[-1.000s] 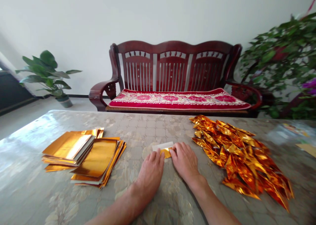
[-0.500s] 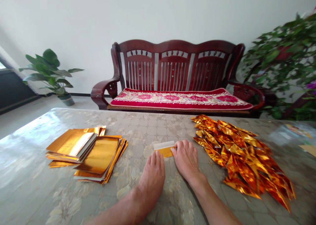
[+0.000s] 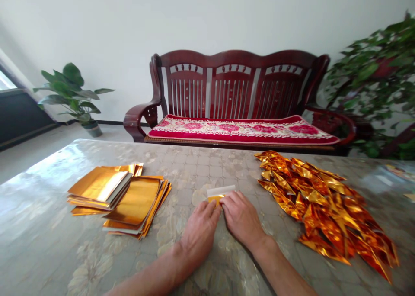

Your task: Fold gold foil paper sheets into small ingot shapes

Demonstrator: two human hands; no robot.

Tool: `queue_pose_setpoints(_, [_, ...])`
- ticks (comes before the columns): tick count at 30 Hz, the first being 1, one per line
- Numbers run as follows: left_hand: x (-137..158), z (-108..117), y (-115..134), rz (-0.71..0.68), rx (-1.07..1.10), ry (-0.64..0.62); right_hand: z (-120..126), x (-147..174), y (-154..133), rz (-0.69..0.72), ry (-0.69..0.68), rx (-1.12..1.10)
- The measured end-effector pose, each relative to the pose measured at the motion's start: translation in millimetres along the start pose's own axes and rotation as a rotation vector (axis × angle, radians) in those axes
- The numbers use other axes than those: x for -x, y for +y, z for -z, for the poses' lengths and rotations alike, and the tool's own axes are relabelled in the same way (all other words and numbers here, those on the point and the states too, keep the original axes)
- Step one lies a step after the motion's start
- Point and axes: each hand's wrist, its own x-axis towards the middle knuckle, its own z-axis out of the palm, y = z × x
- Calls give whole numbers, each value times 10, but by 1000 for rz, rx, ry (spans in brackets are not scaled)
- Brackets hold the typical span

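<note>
A partly folded sheet of gold foil paper (image 3: 221,191) lies on the table in front of me, a whitish strip showing along its far edge. My left hand (image 3: 202,220) pinches its near left part, fingers closed. On the near right part, my right hand (image 3: 241,213) has its fingers curled closed over the paper. Both sets of fingertips nearly meet and hide the near edge. To the left lie stacks of flat gold foil paper (image 3: 136,201). Off to the right spreads a pile of folded, pointed gold foil pieces (image 3: 324,205).
A patterned, glossy cover lies over the table (image 3: 181,157). Clear plastic packaging (image 3: 389,177) rests at the right edge. Beyond stands a dark red wooden bench (image 3: 227,84) with a floral cushion (image 3: 240,129). Potted plants (image 3: 73,92) flank it.
My hands have drawn together along the near edge of the paper; my right fingers moved inward from its right end. The view has shifted slightly left.
</note>
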Motion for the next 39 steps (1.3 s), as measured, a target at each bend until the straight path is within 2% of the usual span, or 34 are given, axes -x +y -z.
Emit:
queue_pose_setpoints(4, [-18,32,-179,34,242,89,48,20,-45,-41,-34,18])
queue_pose_setpoints(9, [-82,79,-516,236,315,281,85,16,-27,-88,-47,23])
queue_pose_setpoints(12, [-133,61,-623,258,360,255,90,20,-39,-99,-56,18])
queue_pose_setpoints(18, [-227,5,-621,137,386,161,93,27,-73,-104,-70,34])
queue_pose_setpoints(26, [-450,55,-666,10,383,67,60,6,-48,-93,-48,64])
queue_pose_setpoints(34, [-546,-11,-651,-42,420,92,61,-6,58,-70,-11,9])
queue_pose_setpoints(39, [-555,-30,-648,-16,420,89,45,-10,62,-74,-18,27])
